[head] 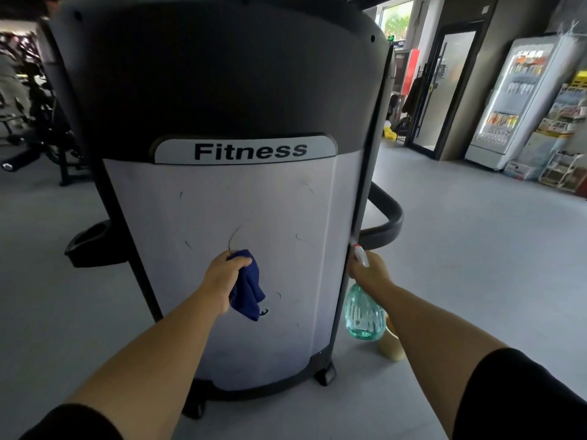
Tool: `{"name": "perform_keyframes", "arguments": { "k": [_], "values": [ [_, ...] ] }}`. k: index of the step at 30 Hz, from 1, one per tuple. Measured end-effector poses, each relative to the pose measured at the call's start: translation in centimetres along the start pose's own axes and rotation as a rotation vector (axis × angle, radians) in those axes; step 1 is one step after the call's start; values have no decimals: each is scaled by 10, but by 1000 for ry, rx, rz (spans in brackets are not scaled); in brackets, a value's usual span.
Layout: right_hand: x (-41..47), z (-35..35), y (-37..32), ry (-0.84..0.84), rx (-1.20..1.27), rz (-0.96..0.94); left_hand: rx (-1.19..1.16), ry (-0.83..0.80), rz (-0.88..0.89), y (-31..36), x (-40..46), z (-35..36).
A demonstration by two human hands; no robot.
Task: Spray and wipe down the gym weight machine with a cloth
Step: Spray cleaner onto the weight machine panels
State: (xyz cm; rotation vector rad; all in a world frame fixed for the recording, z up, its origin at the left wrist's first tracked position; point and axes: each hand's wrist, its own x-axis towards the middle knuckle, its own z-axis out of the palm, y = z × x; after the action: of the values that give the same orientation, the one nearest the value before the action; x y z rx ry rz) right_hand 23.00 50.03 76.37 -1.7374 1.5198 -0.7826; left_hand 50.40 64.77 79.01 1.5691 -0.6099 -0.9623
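The weight machine's rear shroud (222,201) fills the middle of the head view: dark grey above, a white panel below a "Fitness" label, with thin dark scuff marks on the white. My left hand (222,277) grips a dark blue cloth (247,290) and presses it against the lower white panel; part of the cloth hangs below the hand. My right hand (370,271) holds a clear green spray bottle (363,312) by its white trigger head, beside the machine's right edge, with the bottle hanging down.
A curved black frame bar (387,217) sticks out to the right of the machine, and a black cup holder (92,246) to the left. A tan object (392,344) sits on the grey floor below the bottle. A drinks fridge (517,100) and racks line the right wall; other gym machines (35,122) stand at left.
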Motion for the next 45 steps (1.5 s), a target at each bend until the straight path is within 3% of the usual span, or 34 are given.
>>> {"name": "perform_keyframes", "arguments": {
  "k": [5, 9, 15, 20, 32, 40, 45],
  "values": [
    [-18, 22, 16, -38, -140, -30, 1, 55, -23, -21, -7, -11],
    [-28, 38, 16, -120, -80, -4, -13, 68, -16, -27, -14, -25],
    [-53, 80, -27, -269, 49, -47, -52, 118, -32, -32, -25, -63],
    [-78, 135, -71, -351, -31, -168, -92, 180, -42, -41, -35, -107],
    [-143, 245, -132, -452, -74, -238, -103, 268, -155, -89, -58, -213],
    [-168, 284, -131, -521, -147, -315, -110, 256, -193, -111, -61, -240],
    [-182, 309, -120, -476, -140, -271, -91, 239, -240, -127, -62, -250]
  ]
}}
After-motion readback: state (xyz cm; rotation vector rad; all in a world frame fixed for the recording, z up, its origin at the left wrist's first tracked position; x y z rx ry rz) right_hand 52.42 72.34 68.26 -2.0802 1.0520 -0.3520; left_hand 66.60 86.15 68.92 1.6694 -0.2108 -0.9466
